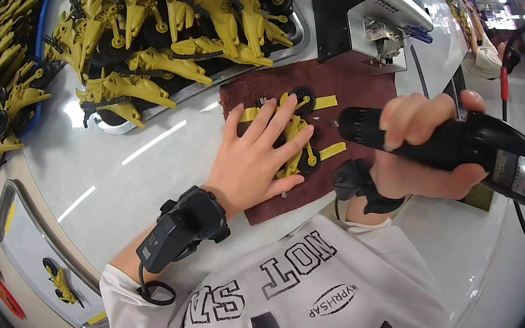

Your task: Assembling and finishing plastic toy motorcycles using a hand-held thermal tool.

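Note:
My left hand [260, 148] lies with fingers spread over a yellow toy motorcycle [295, 128] with black wheels, covering part of it. The toy rests on its side on a dark red cloth [355, 90], between yellow tape strips [333, 151]. In my right hand [427, 144] is a black corded electric screwdriver [463, 142]. It is held nearly level above the cloth's right side, its front end pointing left at the toy but apart from it. My right fingers wrap around its body.
A metal tray [200, 85] heaped with yellow toy motorcycles stands at the back. More lie in a blue-edged bin [34, 64] at far left. A black-and-silver screw feeder [382, 18] stands behind the cloth. At lower left, another tray [26, 239] holds one toy. A cord [517, 198] hangs at right.

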A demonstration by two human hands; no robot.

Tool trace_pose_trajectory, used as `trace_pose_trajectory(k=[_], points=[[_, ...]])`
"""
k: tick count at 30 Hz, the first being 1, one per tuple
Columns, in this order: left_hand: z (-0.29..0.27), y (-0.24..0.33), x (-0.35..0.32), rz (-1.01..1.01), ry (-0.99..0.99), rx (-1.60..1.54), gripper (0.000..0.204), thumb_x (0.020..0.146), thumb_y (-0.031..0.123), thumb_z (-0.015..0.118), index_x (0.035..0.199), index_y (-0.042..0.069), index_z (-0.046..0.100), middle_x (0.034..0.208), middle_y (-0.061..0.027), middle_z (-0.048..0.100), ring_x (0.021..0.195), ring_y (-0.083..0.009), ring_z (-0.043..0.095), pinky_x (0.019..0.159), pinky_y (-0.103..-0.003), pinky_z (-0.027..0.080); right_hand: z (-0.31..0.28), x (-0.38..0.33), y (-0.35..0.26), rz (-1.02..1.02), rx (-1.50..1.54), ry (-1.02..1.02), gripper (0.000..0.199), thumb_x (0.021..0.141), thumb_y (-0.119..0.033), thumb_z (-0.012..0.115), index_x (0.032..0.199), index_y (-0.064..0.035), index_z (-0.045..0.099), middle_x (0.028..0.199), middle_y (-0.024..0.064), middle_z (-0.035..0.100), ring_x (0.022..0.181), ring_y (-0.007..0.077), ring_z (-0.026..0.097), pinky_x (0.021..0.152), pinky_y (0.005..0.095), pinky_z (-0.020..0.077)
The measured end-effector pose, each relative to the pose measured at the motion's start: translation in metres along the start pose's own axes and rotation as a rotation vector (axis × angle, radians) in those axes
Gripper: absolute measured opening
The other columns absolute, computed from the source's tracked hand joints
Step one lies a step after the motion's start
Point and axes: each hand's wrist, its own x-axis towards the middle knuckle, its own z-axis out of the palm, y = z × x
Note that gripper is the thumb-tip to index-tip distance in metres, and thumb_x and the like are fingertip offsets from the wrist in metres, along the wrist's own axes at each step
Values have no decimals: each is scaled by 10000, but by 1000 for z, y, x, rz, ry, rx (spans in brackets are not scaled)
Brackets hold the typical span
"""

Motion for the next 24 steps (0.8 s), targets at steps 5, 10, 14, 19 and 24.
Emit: trace_pose_trajectory(k=[5,10,14,19,24], points=[[0,-3,-3,23,40,-36,621,682,443,684,1224,203,499,1416,-114,302,1239,-269,363,987,-509,275,8,1,11,123,61,-125,818,815,-562,547,1287,4,193,748,134,517,577,241,531,571,371,462],[1,-2,-4,14,51,-64,580,655,422,694,1163,198,529,1407,-123,318,1245,-275,360,983,-520,263,26,-5,31,303,198,35,611,756,-224,737,1173,-1,351,706,131,528,596,221,537,565,354,468],[3,-2,-3,28,58,-61,582,618,390,709,1140,203,534,1392,-140,340,1255,-286,355,976,-541,254,24,-5,34,249,-136,-47,576,803,-514,610,1071,-50,396,675,69,512,492,172,492,467,297,418],[6,-1,-1,14,10,78,603,675,451,658,1210,222,504,1387,-129,343,1227,-278,379,958,-530,282,27,-3,30,295,-182,-151,593,791,-511,627,1060,-34,397,670,84,519,481,177,491,463,312,421],[5,5,6,-2,-2,98,698,687,479,651,1313,276,418,1405,-135,315,1221,-290,384,941,-540,284,-27,47,-27,-21,-230,203,580,829,-538,481,1102,-27,438,604,54,476,470,172,457,475,308,402]])
